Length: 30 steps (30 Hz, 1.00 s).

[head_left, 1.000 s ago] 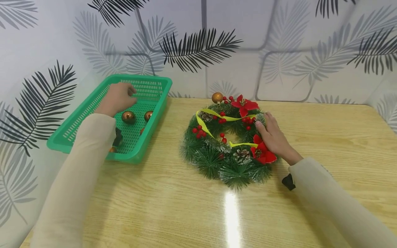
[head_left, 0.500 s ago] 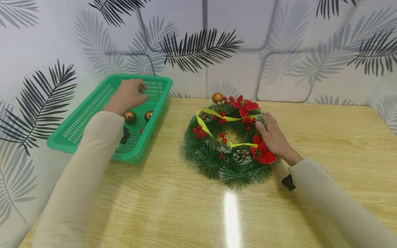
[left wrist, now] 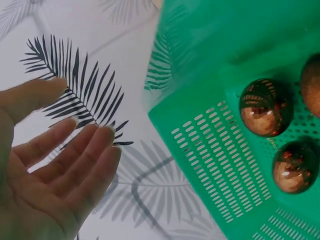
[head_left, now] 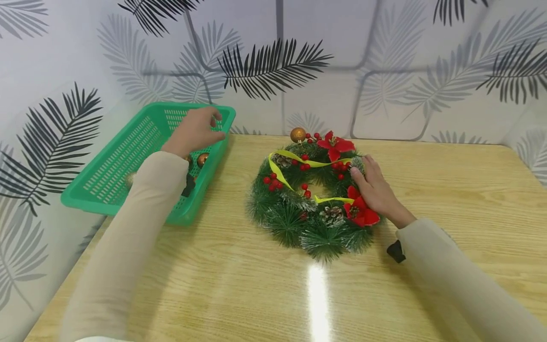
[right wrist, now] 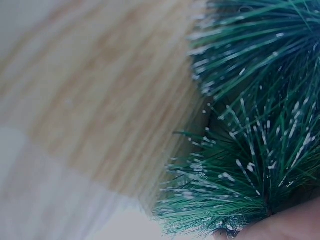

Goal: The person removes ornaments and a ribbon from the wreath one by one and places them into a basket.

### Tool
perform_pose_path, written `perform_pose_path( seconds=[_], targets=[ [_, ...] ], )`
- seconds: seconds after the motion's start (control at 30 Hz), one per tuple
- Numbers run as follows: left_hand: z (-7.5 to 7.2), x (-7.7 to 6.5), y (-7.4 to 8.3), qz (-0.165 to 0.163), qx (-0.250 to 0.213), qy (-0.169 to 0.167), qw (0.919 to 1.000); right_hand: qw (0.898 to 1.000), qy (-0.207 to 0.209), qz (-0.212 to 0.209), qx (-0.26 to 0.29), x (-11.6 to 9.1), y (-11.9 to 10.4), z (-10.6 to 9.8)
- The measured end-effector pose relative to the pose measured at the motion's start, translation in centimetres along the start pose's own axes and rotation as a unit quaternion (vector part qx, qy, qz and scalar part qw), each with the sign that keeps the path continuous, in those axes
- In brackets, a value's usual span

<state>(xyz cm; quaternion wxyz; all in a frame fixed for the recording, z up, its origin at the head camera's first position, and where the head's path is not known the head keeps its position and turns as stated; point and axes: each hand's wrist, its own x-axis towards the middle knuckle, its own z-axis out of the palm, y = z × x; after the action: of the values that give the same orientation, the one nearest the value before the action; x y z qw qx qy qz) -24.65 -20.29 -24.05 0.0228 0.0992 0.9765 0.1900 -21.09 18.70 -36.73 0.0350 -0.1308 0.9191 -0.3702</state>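
Note:
Above the green plastic basket (head_left: 115, 209) in the head view is my left hand (head_left: 194, 132), fingers loosely bent. In the left wrist view its fingers (left wrist: 85, 165) and thumb stand apart with nothing between them. Shiny copper-coloured balls (left wrist: 266, 107) lie in the basket, partly hidden by the hand and sleeve in the head view. My right hand (head_left: 380, 192) holds the right side of a green Christmas wreath (head_left: 286, 225), its thumb over the top. Red flowers (head_left: 363, 213), berries, pinecones (head_left: 332, 216) and a yellow ribbon (head_left: 275, 172) decorate the wreath.
A gold ball (head_left: 297, 135) sits at the wreath's far edge. The basket stands at the left of the wooden table (head_left: 248, 285), near the leaf-patterned backdrop (head_left: 320, 99). Another pale ball (head_left: 130, 179) shows beside the left sleeve inside the basket.
My left hand has moved right across the basket towards its right rim. A pale ball at the basket's left has come into sight. The right hand and the wreath stay put.

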Motion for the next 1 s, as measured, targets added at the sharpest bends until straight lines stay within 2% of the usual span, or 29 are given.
perform_pose_path(
  seconds=[0.37,0.6,1.0],
  targets=[
    [0.9,1.0,1.7,0.002,-0.015,-0.02,0.9997,1.0,0.003,-0.004,0.003,-0.1,-0.1,-0.1],
    [2.0,1.7,2.6,0.01,-0.011,-0.027,0.9995,1.0,0.003,-0.004,0.0,0.1,0.0,0.0],
    [4.4,4.3,4.0,0.036,-0.04,-0.016,0.9984,1.0,0.0,-0.001,0.004,0.0,0.0,0.0]
  ],
)
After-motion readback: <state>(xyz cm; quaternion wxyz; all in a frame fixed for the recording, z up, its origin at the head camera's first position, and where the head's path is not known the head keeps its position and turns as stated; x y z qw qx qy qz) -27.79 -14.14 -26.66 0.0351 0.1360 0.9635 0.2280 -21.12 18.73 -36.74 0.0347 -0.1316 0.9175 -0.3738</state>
